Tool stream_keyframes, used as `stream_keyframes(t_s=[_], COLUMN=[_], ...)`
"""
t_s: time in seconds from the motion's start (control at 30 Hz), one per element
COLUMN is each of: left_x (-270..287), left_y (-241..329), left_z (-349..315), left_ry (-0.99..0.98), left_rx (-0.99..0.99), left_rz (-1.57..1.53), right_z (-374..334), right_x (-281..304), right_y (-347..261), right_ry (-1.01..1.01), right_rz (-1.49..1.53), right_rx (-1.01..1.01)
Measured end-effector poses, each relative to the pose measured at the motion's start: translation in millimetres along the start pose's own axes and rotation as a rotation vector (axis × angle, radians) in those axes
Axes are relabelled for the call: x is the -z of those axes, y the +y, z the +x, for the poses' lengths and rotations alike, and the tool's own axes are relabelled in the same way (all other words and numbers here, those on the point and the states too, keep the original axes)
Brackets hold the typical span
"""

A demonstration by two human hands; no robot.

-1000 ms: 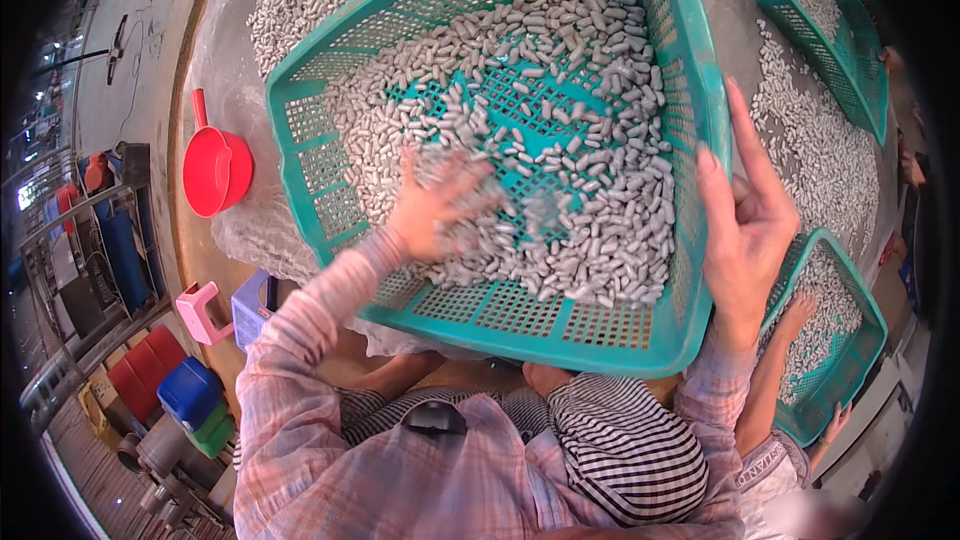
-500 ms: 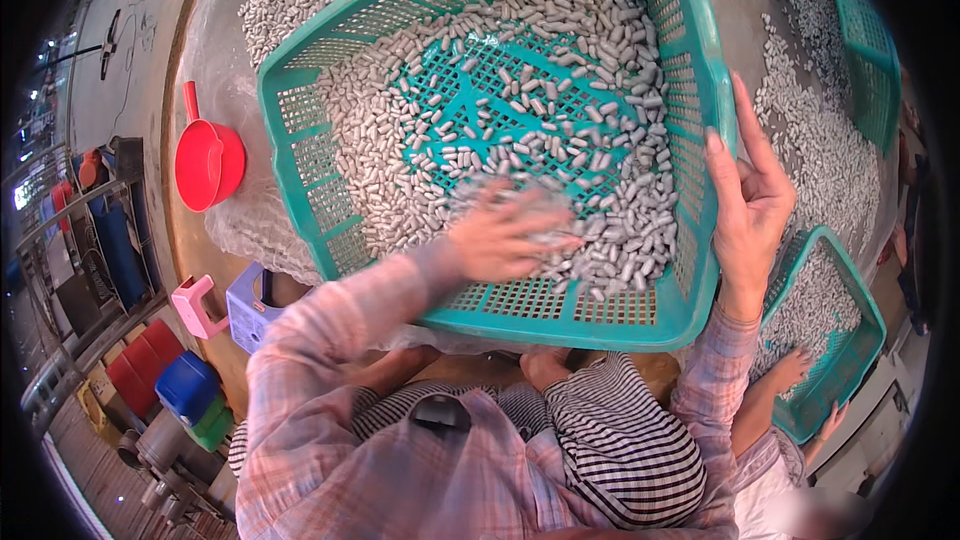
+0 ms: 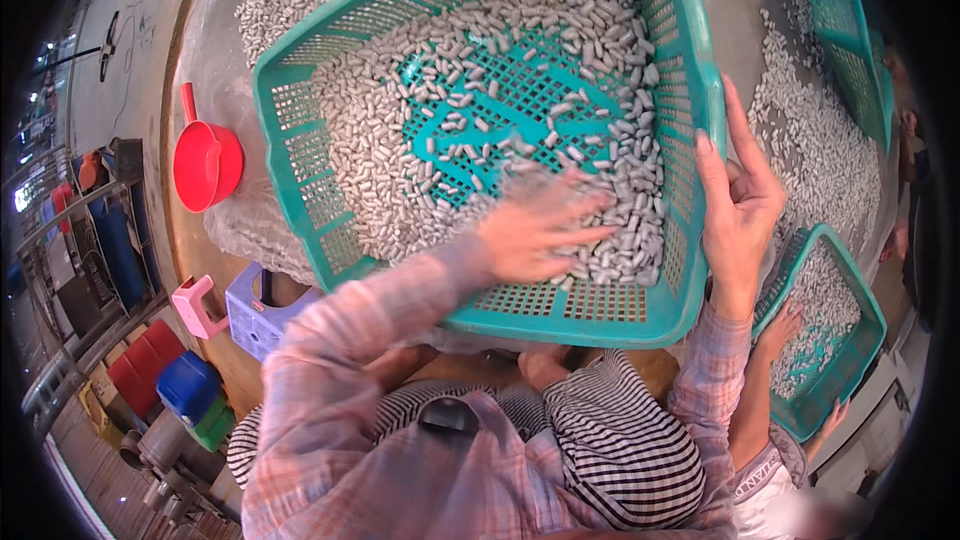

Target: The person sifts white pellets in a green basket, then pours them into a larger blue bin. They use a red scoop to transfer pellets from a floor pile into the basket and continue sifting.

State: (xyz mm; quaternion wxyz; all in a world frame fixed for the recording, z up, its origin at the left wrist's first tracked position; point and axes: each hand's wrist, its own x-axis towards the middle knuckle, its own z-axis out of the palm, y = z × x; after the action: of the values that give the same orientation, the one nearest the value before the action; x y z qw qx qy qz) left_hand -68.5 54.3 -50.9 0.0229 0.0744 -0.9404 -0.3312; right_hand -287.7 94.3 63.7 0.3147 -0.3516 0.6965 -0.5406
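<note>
In front of me is a large green plastic basket [image 3: 560, 328] with slotted walls, tilted a little. Many small grey-white, capsule-shaped pieces [image 3: 375, 165] lie in it, heaped along the sides, while the lattice bottom shows through in the middle. My left hand [image 3: 540, 230] is over the pieces near the basket's front side, fingers spread and slightly blurred, touching or just above them. With my right hand [image 3: 742, 215] I grip the right rim, the thumb on the near face and the fingers round the outside.
A red dipper [image 3: 208, 165] lies on plastic sheeting at left, near pink and purple stools [image 3: 262, 310]. Loose pieces [image 3: 815, 130] are spread at the right. A co-worker's hand [image 3: 782, 325] reaches into a smaller green basket [image 3: 872, 340].
My left hand has swept slightly right across the pieces, and more of the lattice bottom shows. The basket has shifted slightly left with my right hand still on its rim.
</note>
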Motion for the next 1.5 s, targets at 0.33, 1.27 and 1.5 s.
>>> stream_keyframes(t_s=[0.33,1.27,1.5], left_x=[15,264,248], left_y=[-28,-45,-71], left_z=[71,-309,-332], left_ry=[0.423,0.861,0.876], left_rx=[0.602,0.673,0.771], left_rz=[0.294,-1.115,-1.027], right_z=[0,45,-76], right_x=[2,-300,-430], right_y=[12,113,10], right_ry=[-0.022,0.135,-0.527], right_rz=[0.076,-0.840,-0.656], right_rx=[0.027,0.110,0.607])
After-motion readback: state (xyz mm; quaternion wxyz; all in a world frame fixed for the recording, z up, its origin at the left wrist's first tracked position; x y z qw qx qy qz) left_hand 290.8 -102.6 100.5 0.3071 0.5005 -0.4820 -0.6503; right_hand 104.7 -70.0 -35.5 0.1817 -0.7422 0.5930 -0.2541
